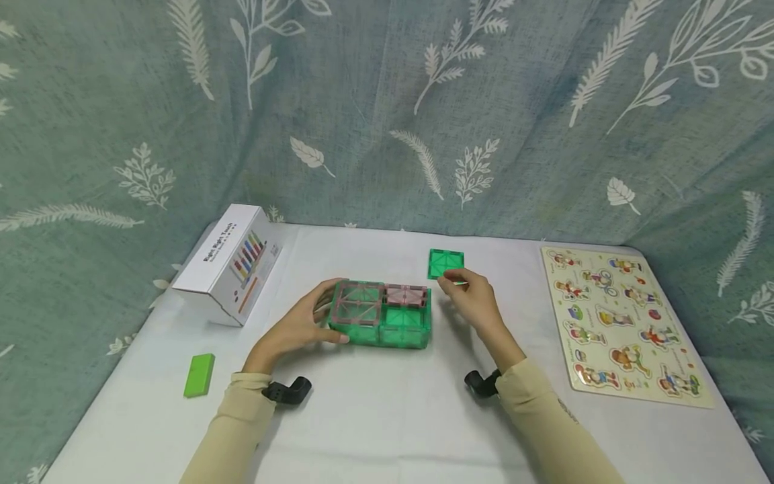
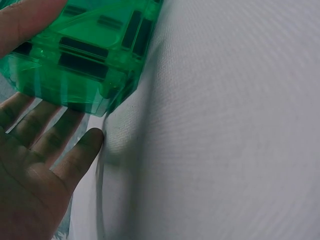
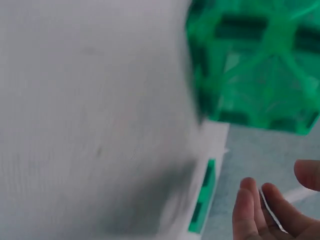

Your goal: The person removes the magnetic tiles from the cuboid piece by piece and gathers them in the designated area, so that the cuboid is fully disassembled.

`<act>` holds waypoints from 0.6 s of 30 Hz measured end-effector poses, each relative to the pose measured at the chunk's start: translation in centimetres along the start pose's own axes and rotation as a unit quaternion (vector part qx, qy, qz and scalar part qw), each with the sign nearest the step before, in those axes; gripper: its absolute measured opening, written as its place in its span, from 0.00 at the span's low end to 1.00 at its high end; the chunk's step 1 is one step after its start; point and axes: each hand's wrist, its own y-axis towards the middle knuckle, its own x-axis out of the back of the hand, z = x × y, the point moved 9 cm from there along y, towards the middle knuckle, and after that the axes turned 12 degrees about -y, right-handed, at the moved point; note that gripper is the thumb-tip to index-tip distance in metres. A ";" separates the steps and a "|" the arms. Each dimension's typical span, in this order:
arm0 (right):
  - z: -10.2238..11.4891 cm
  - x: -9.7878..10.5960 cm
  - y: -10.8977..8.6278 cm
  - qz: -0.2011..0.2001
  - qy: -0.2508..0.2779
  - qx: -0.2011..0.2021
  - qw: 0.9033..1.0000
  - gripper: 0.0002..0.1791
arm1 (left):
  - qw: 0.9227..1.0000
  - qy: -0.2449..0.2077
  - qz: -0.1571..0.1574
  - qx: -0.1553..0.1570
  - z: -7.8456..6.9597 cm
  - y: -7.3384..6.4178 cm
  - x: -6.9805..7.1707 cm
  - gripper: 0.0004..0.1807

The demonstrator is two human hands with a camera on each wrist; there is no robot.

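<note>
Along the far left of the white cloth-covered surface (image 1: 387,410) sits a white carton (image 1: 225,261) (its bold print reads "Right Right Touch"; the finer line escapes me), coloured bars pictured on one face. Nearer lies a plain, rectangular light-green block (image 1: 199,375). To the right, the left grip (image 1: 297,325) is clamped on the left end of a see-through green tile box (image 1: 402,334), which stands mid-surface with pinkish panels on top. Past its far right corner, a square green tile (image 1: 446,261) lies flat, partly hidden by the right grip (image 1: 474,302), whose thumb and fingertips are apart, holding nothing. Farther right lies a cream puzzle board (image 1: 580,319) with printed figures, its captions too small to read. Leaf-patterned teal cloth (image 1: 363,101) hangs behind everything.
</note>
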 end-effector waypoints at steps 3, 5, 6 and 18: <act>0.8 -0.3 -0.9 0.015 0.009 0.007 1.000 0.26 | 1.000 -0.004 0.001 -0.003 -0.1 0.1 0.1 0.60; 1.3 -0.7 -1.3 0.031 0.011 0.013 0.999 0.28 | 1.000 -0.004 0.001 -0.005 -0.2 0.1 0.2 0.60; 1.5 -1.0 -1.6 0.039 0.011 0.018 0.999 0.29 | 1.000 -0.003 0.001 -0.005 -0.2 0.1 0.3 0.59; 2.2 -2.8 -2.8 0.064 -0.028 0.022 0.997 0.35 | 1.000 -0.007 0.002 -0.007 0.0 0.0 0.2 0.60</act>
